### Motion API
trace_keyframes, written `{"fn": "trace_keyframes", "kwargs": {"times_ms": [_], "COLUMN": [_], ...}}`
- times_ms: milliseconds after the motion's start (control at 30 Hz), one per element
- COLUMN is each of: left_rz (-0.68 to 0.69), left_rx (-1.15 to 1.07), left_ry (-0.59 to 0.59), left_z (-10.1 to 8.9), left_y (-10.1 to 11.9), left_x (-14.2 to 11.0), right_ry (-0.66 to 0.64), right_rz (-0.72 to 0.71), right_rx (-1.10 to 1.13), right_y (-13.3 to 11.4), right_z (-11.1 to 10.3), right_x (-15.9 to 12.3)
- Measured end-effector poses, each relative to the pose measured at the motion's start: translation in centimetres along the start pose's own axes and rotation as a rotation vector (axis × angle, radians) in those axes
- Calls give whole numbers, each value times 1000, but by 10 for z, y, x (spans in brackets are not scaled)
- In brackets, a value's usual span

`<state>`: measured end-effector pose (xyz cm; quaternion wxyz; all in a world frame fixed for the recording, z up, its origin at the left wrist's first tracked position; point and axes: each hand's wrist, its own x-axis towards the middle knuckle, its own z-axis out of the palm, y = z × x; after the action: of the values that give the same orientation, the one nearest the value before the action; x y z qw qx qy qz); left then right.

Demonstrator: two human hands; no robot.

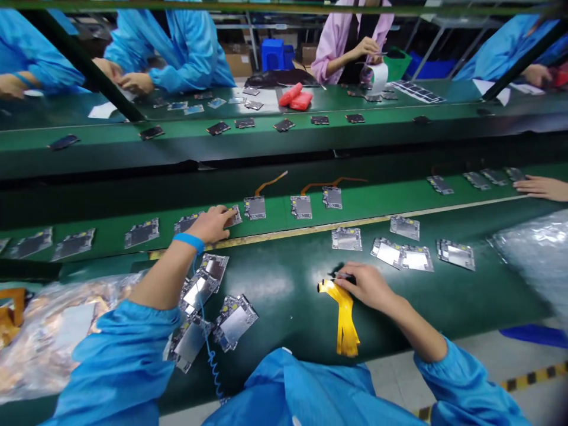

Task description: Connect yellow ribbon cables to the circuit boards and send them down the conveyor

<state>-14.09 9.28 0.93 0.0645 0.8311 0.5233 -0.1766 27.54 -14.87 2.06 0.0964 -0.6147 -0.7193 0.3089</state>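
Observation:
My left hand (213,225) reaches to the green belt, its fingers stretched over a circuit board (234,217) and partly covering it. A blue wrist strap (189,241) with a coiled cord is on that wrist. My right hand (367,286) is closed on slim dark tweezers (347,277), whose tips are at the upper end of a bundle of yellow flex cables (346,319) on the worktop. Left of the bundle, circuit boards with silver shields (236,324) lie in a loose pile. More boards (416,258) lie up and right of my right hand.
Boards with orange flex cables (300,207) stand along the green belt (275,228). Plastic bags lie left (57,331) and right (536,254). A co-worker's hand (544,187) touches the belt at right. Across the line, co-workers handle parts near red packets (300,100).

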Motion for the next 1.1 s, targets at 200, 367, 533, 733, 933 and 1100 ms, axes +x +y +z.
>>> {"fn": "trace_keyframes", "kwargs": {"times_ms": [200,367,533,733,933,1100], "left_rz": [4,-10,-16,236,474,478], "left_rx": [34,24,-4,-27,-31,42], "left_ry": [-7,6,105,191,172,207], "left_z": [-7,-10,-14,-22,1,6], "left_y": [1,1,7,72,134,141], "left_x": [7,9,-3,-46,-78,-82], "right_ry": [-74,-40,43,17,-21,-30], "right_rz": [26,10,-3,70,-3,-52], "right_rx": [-131,-25,109,202,346,455], "right_y": [-8,4,10,12,-4,-19], "right_z": [17,24,21,17,15,21], "right_x": [7,10,7,11,30,55]}}
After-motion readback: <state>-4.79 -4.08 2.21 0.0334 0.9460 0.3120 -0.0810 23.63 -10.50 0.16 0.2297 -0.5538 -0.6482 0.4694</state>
